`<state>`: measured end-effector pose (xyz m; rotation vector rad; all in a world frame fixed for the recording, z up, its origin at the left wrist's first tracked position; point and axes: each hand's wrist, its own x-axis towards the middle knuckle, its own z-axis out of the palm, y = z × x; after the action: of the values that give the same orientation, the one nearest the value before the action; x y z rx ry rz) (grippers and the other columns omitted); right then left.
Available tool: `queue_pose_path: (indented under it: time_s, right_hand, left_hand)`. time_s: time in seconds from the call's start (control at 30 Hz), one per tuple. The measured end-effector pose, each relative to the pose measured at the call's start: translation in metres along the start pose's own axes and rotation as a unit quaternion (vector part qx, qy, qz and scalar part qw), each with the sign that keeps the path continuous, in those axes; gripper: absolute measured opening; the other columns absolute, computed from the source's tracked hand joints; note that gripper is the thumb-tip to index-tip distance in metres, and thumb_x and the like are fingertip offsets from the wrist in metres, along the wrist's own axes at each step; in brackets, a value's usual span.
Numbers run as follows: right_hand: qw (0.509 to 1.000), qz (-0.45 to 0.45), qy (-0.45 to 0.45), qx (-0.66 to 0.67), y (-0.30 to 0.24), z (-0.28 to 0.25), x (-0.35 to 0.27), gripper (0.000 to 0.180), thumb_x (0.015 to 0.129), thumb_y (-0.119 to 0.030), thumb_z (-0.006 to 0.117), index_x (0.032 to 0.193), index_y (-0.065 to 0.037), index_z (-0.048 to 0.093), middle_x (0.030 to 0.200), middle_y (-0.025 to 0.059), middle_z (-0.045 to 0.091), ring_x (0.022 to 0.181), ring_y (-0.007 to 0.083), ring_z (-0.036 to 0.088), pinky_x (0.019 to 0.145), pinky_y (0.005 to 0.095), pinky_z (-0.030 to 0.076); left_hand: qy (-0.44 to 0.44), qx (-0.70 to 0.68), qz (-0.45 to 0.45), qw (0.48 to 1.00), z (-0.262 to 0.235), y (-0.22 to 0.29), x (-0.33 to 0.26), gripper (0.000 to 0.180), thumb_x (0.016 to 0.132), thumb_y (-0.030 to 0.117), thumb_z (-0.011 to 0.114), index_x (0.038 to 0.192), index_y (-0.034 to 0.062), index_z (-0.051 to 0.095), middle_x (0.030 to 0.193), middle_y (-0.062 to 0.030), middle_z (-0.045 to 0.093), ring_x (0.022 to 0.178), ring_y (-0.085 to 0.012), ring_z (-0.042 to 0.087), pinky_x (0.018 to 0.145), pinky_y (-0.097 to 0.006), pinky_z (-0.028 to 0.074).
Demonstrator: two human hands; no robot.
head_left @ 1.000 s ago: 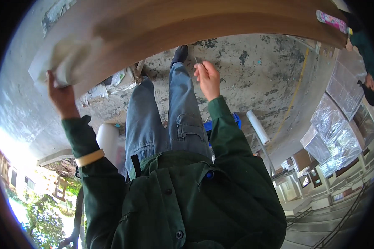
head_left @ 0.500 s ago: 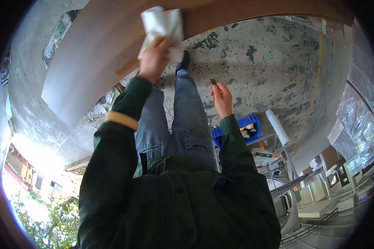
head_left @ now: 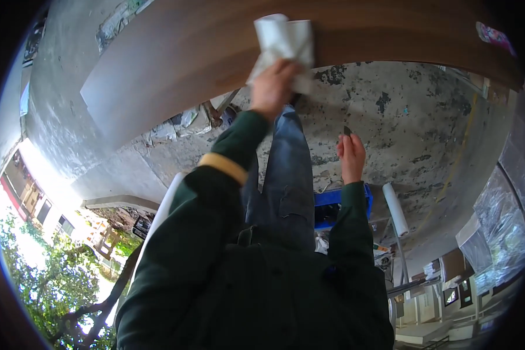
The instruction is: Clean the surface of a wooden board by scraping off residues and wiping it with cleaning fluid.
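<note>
My left hand [head_left: 272,88] presses a folded white cloth [head_left: 281,42] against a long, smooth brown panel [head_left: 186,55], close to its near edge. The fingers are bunched on the cloth and a little blurred. Lower and to the right, my right hand [head_left: 351,156] is held in the air above the floor. Between its thumb and fingers a small, flat dark piece [head_left: 347,130] sticks up; its kind is too small to make out. A tan band [head_left: 224,168] circles my left sleeve.
A blue plastic crate [head_left: 328,205] stands on the worn concrete floor [head_left: 414,128], partly behind my right forearm. Beside it leans a white roll [head_left: 395,210]. Clear plastic wrapping [head_left: 501,227] covers something at the far right. Crumpled sheeting [head_left: 181,123] lies beneath the panel.
My left hand and the cloth have slid to the right along the panel. My right hand still grips the dark piece. The whole view has shifted, showing more of the tree at left.
</note>
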<state>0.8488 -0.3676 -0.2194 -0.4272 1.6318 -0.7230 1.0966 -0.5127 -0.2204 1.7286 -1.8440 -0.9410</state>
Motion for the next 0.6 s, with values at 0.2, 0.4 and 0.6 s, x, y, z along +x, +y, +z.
queue_pose_path:
  time_s: [0.2, 0.4, 0.6]
  right_hand:
    - [0.997, -0.015, -0.069, 0.025, -0.032, 0.084, 0.014, 0.021, 0.101, -0.021, 0.052, 0.103, -0.003, 0.062, 0.072, 0.0004, 0.06, 0.057, 0.0045, 0.049, 0.051, 0.0205, 0.038]
    - [0.995, -0.064, -0.076, 0.002, -0.074, 0.123, 0.05, 0.022, 0.102, -0.023, 0.049, 0.098, -0.004, 0.06, 0.072, 0.0005, 0.058, 0.056, 0.0065, 0.05, 0.05, 0.0216, 0.038]
    - [0.997, -0.067, -0.034, 0.022, -0.091, 0.112, 0.072, 0.022, 0.101, -0.025, 0.05, 0.092, -0.006, 0.059, 0.068, 0.0001, 0.057, 0.05, 0.0057, 0.048, 0.043, 0.0206, 0.035]
  left_hand:
    - [0.1, 0.054, -0.133, 0.985, -0.129, -0.13, -0.127, 0.041, 0.068, -0.014, 0.055, 0.099, 0.0105, 0.067, 0.104, -0.0081, 0.062, 0.086, -0.0259, 0.063, 0.074, -0.033, 0.052]
    - [0.101, 0.162, -0.108, 0.976, -0.139, -0.125, -0.132, 0.037, 0.067, 0.01, 0.076, 0.1, 0.0094, 0.06, 0.104, -0.015, 0.055, 0.088, -0.0376, 0.059, 0.076, -0.045, 0.05]
    - [0.133, 0.135, -0.082, 0.978, -0.048, -0.04, -0.039, 0.045, 0.069, 0.044, 0.082, 0.088, 0.0094, 0.059, 0.09, -0.0111, 0.054, 0.08, -0.0311, 0.058, 0.064, -0.043, 0.047]
